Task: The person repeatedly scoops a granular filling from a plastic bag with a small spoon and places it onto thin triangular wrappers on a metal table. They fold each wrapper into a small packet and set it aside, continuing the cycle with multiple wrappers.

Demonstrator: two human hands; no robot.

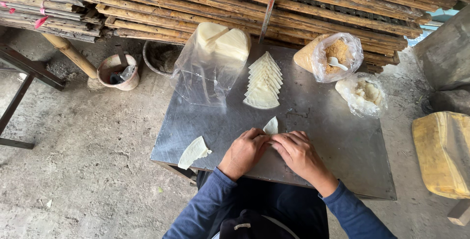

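We are pinching one wrapper (pixel 270 126) w/ left hand (pixel 243 152) and right hand (pixel 297 153), fingers closing narrow on it at table (pixel 323 121) center. One folded piece (pixel 193 152) is lying at 8 o'clock; approx. a dozen wrappers (pixel 263 82) are waiting at 12.

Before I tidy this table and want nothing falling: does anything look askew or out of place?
One wrapper piece lies alone at the metal table's left front edge, its tip overhanging, apart from the neat fanned stack. Both the left hand and right hand press a folded wrapper. Nothing looks spilled.
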